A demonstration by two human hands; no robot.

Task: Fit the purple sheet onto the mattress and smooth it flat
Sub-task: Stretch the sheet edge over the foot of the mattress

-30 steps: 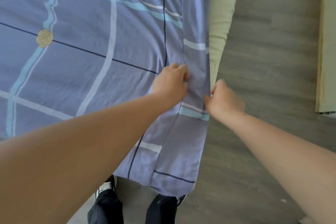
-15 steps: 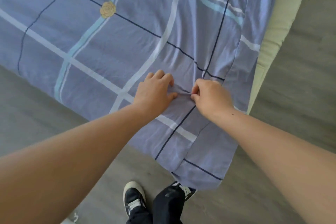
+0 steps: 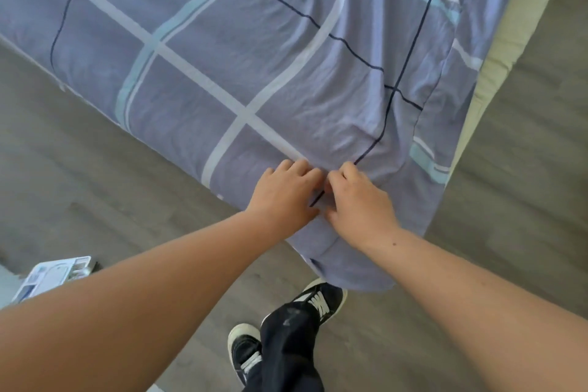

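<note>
The purple sheet (image 3: 254, 57), checked with white, teal and dark lines and a tan rose print, covers the mattress (image 3: 509, 38), whose pale yellow side shows at the right. The sheet's corner hangs loose toward the floor below my hands. My left hand (image 3: 284, 192) and my right hand (image 3: 358, 204) sit side by side at the mattress's near corner, fingers curled into a bunched fold of the sheet. Creases fan out from that fold across the sheet.
Grey wood-look floor (image 3: 79, 153) lies left, right and below the bed. A white and blue box (image 3: 54, 274) sits on the floor at the lower left. My black shoes and dark trouser leg (image 3: 286, 337) stand just below the hanging sheet corner.
The view has swung left, bringing the mattress's near corner into sight. My hands have left the right side of the sheet and come together at the corner, gathering a fold.
</note>
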